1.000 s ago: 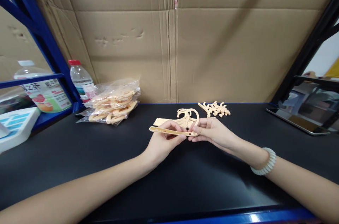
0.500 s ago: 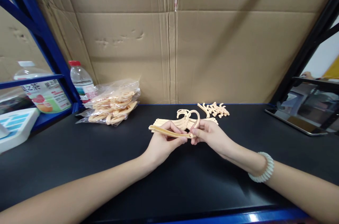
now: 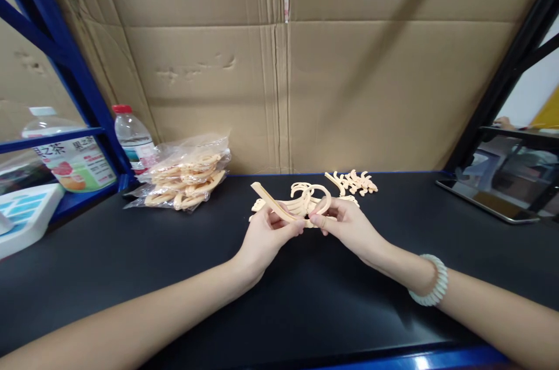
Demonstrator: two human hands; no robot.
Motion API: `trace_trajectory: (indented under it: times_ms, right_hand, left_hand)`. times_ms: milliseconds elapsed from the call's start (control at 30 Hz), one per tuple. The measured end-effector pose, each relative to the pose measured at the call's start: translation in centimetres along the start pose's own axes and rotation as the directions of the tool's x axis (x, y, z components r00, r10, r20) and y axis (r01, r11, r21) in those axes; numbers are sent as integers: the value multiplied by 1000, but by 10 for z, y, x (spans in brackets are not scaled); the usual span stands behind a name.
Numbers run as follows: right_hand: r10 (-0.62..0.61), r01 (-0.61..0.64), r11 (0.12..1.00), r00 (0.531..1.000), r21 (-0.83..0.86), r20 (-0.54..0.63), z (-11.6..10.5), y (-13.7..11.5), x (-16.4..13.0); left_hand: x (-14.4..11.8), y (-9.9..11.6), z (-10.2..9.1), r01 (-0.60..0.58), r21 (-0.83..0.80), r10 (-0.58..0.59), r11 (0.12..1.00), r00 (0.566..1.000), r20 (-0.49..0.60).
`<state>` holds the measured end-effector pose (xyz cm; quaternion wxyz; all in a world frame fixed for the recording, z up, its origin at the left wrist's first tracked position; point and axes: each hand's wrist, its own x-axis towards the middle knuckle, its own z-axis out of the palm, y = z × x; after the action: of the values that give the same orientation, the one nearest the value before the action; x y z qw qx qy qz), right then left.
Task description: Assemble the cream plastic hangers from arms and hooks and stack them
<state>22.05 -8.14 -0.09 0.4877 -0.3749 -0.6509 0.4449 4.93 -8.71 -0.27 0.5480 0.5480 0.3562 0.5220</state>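
Observation:
Over the middle of the black tabletop (image 3: 131,277), both hands hold one beige plastic hanger (image 3: 279,210). My left hand (image 3: 266,236) pinches its straight arm, which slants up to the left. My right hand (image 3: 349,227) grips the end with the round hook (image 3: 321,195). Right behind the hands lies a small stack of the same beige hangers (image 3: 301,200). A white bead bracelet (image 3: 430,282) is on my right wrist.
A clear bag of beige hangers (image 3: 187,180) lies at the back left, next to a red-capped water bottle (image 3: 133,137). Small beige clip pieces (image 3: 353,182) sit at the back. Cardboard (image 3: 283,78) walls the rear. A tablet (image 3: 489,198) lies right; blue shelving (image 3: 56,55) stands left.
The hanger's arm has tilted from nearly level to slanting up at the left. Both hands have shifted slightly while keeping hold of it.

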Motion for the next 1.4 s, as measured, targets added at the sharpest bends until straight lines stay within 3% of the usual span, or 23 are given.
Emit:
trace_trajectory:
  times_ms: [200,300,367,400,467,533,600,700,867,933,1000,1067,1133,1267,1400]
  right_hand:
    - [32,-41,997,992,72,119,-3,-2,3]
    - [54,-50,998,986,-26,159,-30,-7,16]
    - [-81,97,966,994,-241,76,-59,-6,29]
    - [-165,168,901,985,-400,43,-75,-4,37]
    - [-298,277,662,950,-696,94,-103,5,50]
    - [-269,333,465,936,-820,228,-121,16,61]
    - [-211,361,382,930,-850,300,-128,27,67]
    - [-184,365,391,930,-845,317,-126,37,71]
    - [-258,325,453,939,-830,227,-120,34,69]
    - [-329,297,534,935,-791,129,-115,26,64]
    - [-360,259,707,933,-658,-18,-105,15,54]
    - [-268,196,892,955,-407,-127,-89,1,41]
    - [-164,135,975,973,-179,-164,-70,-11,28]
    - [37,-8,962,994,271,-103,-41,-23,12]
    - [224,-178,850,974,497,-33,-30,-14,9]
  left_hand:
    - [0,3,3,52,12,-52,999,995,81]
    - [0,3,3,84,7,-85,996,995,55]
    - [1,2,3,84,6,-84,996,996,34]
    - [2,2,2,85,7,-85,996,996,26]
    - [3,0,2,92,13,-93,996,996,18]
    - [4,0,2,104,18,-104,994,994,17]
    - [4,1,3,106,17,-106,994,994,16]
    - [4,2,4,112,15,-112,994,994,16]
    - [4,1,4,102,8,-102,995,995,7]
    - [3,1,3,89,6,-89,996,996,9]
    - [2,-1,2,74,-2,-74,997,997,17]
    - [1,-3,0,67,-18,-67,998,998,22]
    - [1,-5,-1,61,-39,-60,997,998,15]
    - [1,-7,-1,39,-52,-41,998,999,-26]
    - [2,-8,-3,19,-42,-20,999,1000,-12]
